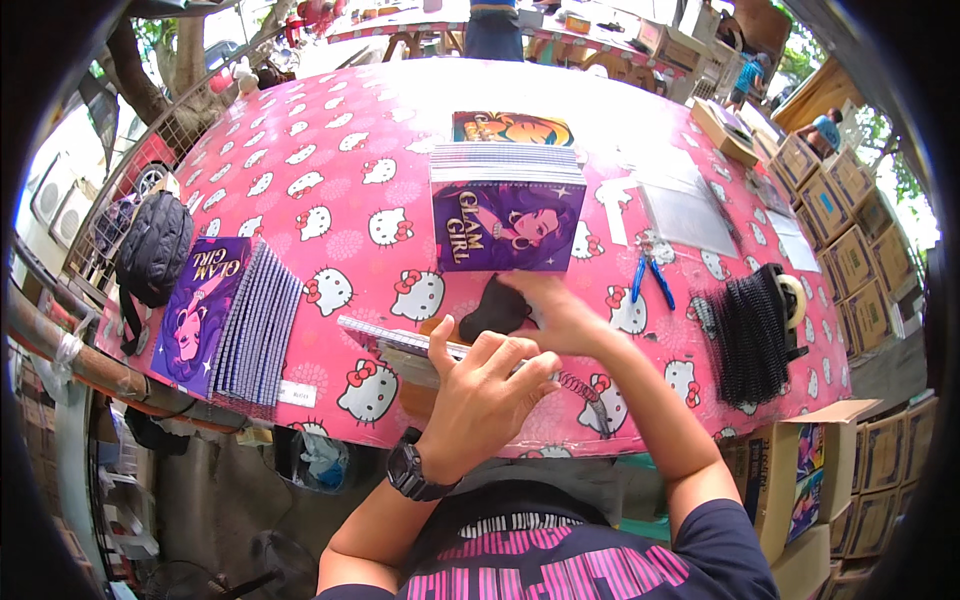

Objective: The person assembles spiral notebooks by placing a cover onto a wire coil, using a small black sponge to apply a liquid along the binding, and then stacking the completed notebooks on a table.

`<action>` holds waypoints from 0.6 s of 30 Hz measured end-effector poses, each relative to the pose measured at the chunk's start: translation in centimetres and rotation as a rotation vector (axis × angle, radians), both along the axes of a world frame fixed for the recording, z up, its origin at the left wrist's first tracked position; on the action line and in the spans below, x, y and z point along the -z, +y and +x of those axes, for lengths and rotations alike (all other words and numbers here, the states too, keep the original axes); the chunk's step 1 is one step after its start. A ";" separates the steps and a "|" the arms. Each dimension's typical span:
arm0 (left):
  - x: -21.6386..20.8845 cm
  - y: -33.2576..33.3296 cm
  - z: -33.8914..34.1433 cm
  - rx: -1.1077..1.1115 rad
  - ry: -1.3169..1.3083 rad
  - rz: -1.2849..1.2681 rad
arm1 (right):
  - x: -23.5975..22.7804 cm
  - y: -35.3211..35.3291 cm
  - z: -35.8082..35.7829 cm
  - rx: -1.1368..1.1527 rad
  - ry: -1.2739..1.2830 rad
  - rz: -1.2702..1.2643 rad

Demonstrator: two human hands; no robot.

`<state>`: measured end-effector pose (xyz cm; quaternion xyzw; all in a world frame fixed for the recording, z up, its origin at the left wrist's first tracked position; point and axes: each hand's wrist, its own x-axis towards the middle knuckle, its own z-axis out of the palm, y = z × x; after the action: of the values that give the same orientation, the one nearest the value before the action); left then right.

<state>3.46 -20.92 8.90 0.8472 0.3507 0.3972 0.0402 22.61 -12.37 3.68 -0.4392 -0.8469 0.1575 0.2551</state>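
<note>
Near the front of the pink table [660,345], a tilted notebook [390,338] lies under the left hand [480,385], whose fingers spread and bend over it, though whether they clamp it I cannot tell; a coil end [583,390] pokes out past the little finger. Keeping the page edges squared and the coil in line with them would, I judge, serve best, while the right hand [555,315] lies beside a black object [497,310], its fingers' hold unclear, just before the stacked notebooks [505,230].
</note>
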 end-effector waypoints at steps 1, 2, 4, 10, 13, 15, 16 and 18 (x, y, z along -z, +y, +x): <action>0.2 0.0 -0.4 -0.011 0.041 -0.023 | 1.4 0.7 -1.3 -0.002 -0.087 -0.095; 0.3 0.0 -0.8 -0.025 0.083 -0.048 | 2.2 0.6 -2.7 0.045 -0.218 -0.065; 0.1 0.0 0.0 -0.040 -0.005 -0.057 | 3.6 1.4 -3.0 0.055 -0.312 0.033; 0.4 0.8 -0.3 0.006 0.004 -0.047 | 4.4 0.1 -2.4 0.039 -0.314 0.057; 0.1 0.8 0.3 0.007 -0.041 -0.040 | 5.2 -0.6 -2.4 0.099 -0.286 0.102; 0.8 1.0 -0.3 0.037 0.022 -0.034 | 4.5 -1.1 -2.0 0.091 -0.110 0.000; 0.3 0.8 -0.8 -0.010 -0.010 -0.045 | 2.6 -2.0 -1.5 0.062 0.087 -0.099; -0.8 0.6 -0.8 -0.073 -0.092 -0.059 | 0.7 -3.6 0.7 0.093 0.612 -0.475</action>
<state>2.63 -20.32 9.74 0.8131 0.3907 0.4264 0.0668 23.27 -15.95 2.96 -0.4565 -0.6507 0.4614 0.3940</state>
